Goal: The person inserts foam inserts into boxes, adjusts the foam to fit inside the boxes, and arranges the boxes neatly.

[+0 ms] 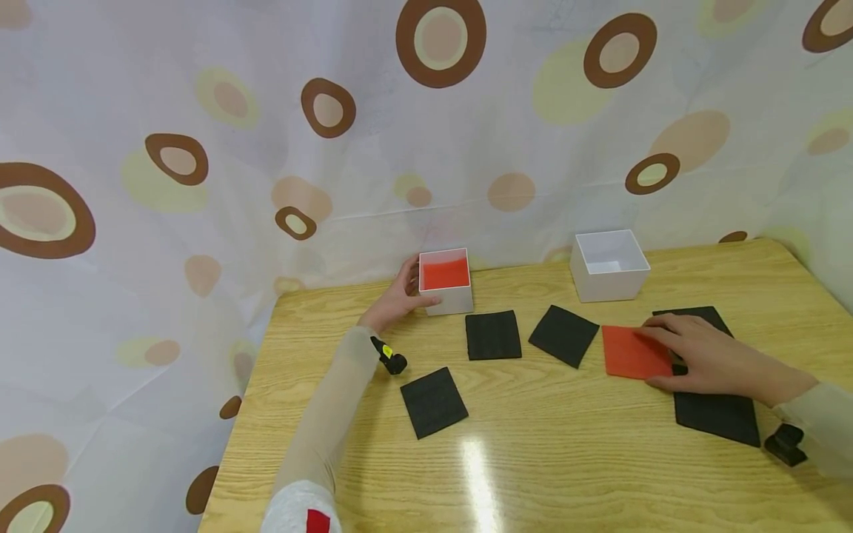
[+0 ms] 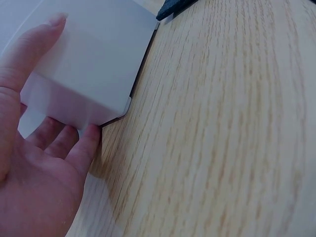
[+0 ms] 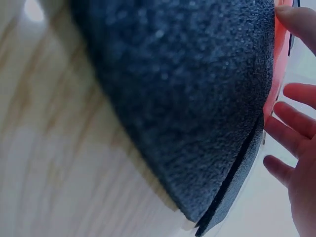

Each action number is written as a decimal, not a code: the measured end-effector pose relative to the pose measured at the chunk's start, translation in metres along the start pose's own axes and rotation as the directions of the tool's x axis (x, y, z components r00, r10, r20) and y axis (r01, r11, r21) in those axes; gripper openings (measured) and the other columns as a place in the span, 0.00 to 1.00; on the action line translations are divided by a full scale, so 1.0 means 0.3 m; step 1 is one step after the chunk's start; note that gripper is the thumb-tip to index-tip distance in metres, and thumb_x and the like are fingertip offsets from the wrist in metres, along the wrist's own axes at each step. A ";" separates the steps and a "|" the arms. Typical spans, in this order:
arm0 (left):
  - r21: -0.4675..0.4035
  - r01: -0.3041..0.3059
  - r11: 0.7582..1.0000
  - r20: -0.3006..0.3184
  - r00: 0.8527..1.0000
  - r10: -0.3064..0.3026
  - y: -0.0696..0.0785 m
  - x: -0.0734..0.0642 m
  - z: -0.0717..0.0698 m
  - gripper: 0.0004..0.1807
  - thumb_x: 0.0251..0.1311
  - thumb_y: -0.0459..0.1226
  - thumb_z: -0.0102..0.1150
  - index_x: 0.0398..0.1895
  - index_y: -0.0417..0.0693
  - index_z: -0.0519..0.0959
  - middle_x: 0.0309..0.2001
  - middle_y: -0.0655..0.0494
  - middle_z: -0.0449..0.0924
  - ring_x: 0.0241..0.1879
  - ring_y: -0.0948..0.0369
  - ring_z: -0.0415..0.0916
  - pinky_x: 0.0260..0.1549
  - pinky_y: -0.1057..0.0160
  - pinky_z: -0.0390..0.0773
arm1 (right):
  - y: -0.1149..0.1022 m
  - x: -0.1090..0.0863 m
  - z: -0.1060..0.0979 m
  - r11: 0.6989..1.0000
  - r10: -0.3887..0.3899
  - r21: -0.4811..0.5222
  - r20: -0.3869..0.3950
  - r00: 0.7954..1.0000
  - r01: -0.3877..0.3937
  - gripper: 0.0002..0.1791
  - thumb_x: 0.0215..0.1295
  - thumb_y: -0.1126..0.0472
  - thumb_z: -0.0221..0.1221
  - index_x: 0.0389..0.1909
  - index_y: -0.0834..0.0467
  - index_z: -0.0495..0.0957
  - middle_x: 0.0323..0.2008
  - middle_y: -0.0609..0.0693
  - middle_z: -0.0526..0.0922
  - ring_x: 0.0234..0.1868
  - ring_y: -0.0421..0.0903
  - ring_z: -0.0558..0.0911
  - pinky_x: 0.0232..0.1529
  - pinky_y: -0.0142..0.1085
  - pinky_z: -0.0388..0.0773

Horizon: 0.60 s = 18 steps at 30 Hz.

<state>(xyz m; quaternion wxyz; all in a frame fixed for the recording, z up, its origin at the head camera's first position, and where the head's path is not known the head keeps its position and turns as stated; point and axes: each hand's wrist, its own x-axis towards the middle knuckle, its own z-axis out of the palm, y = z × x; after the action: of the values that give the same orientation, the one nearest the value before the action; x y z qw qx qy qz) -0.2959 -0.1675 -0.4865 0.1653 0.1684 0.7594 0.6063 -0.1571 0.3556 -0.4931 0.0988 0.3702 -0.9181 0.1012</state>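
Observation:
At the table's back, my left hand (image 1: 398, 300) holds a white square box (image 1: 449, 300) by its left side. Its thumb lies on the front wall, with the other fingers round the side, as the left wrist view shows. Inside the box is a red square (image 1: 445, 275). On the right, my right hand (image 1: 706, 359) holds a flat red square (image 1: 629, 352) near its right end, thumb at the near edge and fingers at the far edge. Under that hand are black squares (image 1: 720, 418), partly hidden; in the right wrist view a black textured sheet (image 3: 182, 98) fills the middle.
A second white box (image 1: 609, 277) stands at the back right, with nothing seen inside. Three black squares lie apart between the hands: one near the held box (image 1: 493, 335), one further right (image 1: 564, 335), one nearer the front (image 1: 435, 403). A patterned curtain (image 1: 373, 163) hangs behind the wooden table (image 1: 546, 459).

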 end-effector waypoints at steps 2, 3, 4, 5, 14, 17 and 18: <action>0.000 0.002 1.000 -0.003 1.000 -0.002 0.004 0.003 -0.002 0.54 0.65 0.30 0.70 0.84 0.61 0.44 0.77 0.54 0.58 0.78 0.53 0.56 0.76 0.52 0.59 | 0.003 0.000 0.000 1.000 0.023 -0.006 0.015 1.000 -0.023 0.48 0.44 0.41 0.82 0.61 0.64 0.78 0.57 0.62 0.79 0.56 0.61 0.77 0.54 0.57 0.69; 0.000 0.002 1.000 -0.003 1.000 -0.002 0.005 0.005 -0.003 0.54 0.65 0.30 0.70 0.84 0.61 0.44 0.77 0.55 0.58 0.78 0.53 0.56 0.76 0.53 0.60 | 0.005 0.001 -0.001 0.999 0.033 -0.009 0.023 0.999 -0.032 0.48 0.44 0.40 0.81 0.62 0.65 0.78 0.58 0.62 0.79 0.56 0.62 0.77 0.55 0.58 0.68; 0.000 0.000 1.000 -0.001 1.000 0.000 0.006 0.006 -0.004 0.54 0.65 0.30 0.70 0.84 0.61 0.44 0.77 0.55 0.58 0.78 0.53 0.56 0.76 0.52 0.60 | 0.007 0.001 -0.001 0.999 0.038 -0.012 0.028 0.999 -0.037 0.48 0.45 0.40 0.80 0.63 0.65 0.77 0.58 0.63 0.79 0.57 0.62 0.76 0.56 0.58 0.67; -0.001 -0.002 1.000 0.000 1.000 0.002 0.008 0.007 -0.005 0.54 0.65 0.30 0.70 0.84 0.61 0.44 0.77 0.55 0.58 0.78 0.53 0.56 0.76 0.52 0.59 | 0.009 0.002 -0.003 0.999 0.042 -0.014 0.032 0.999 -0.041 0.48 0.46 0.40 0.80 0.63 0.65 0.77 0.59 0.62 0.79 0.57 0.62 0.76 0.57 0.59 0.66; -0.001 0.011 1.000 0.010 1.000 -0.011 0.003 -0.005 -0.005 0.55 0.65 0.32 0.70 0.85 0.61 0.43 0.79 0.54 0.56 0.79 0.52 0.53 0.76 0.49 0.59 | 0.005 0.004 -0.004 1.000 -0.006 -0.005 0.014 1.000 0.006 0.47 0.46 0.41 0.81 0.63 0.64 0.77 0.56 0.61 0.79 0.55 0.62 0.78 0.54 0.59 0.72; 0.006 0.019 1.000 0.016 1.000 -0.019 0.000 -0.005 -0.004 0.56 0.65 0.32 0.70 0.85 0.62 0.42 0.79 0.55 0.55 0.80 0.53 0.53 0.76 0.50 0.59 | 0.001 0.002 -0.008 1.000 -0.018 -0.002 -0.005 1.000 0.018 0.46 0.46 0.44 0.82 0.62 0.65 0.78 0.56 0.60 0.78 0.52 0.60 0.81 0.47 0.57 0.78; 0.005 0.018 1.000 0.011 1.000 -0.018 0.002 -0.003 -0.004 0.55 0.65 0.32 0.70 0.85 0.62 0.42 0.79 0.55 0.55 0.80 0.53 0.53 0.76 0.50 0.59 | 0.001 0.004 -0.010 1.000 -0.021 -0.003 -0.014 1.000 0.021 0.46 0.45 0.45 0.82 0.62 0.65 0.78 0.56 0.60 0.78 0.51 0.59 0.81 0.46 0.56 0.80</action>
<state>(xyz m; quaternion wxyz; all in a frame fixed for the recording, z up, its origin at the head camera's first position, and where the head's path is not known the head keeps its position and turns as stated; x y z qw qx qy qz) -0.2955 -0.1690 -0.4857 0.1743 0.1653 0.7616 0.6019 -0.1579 0.3558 -0.4900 0.1069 0.3789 -0.9136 0.1014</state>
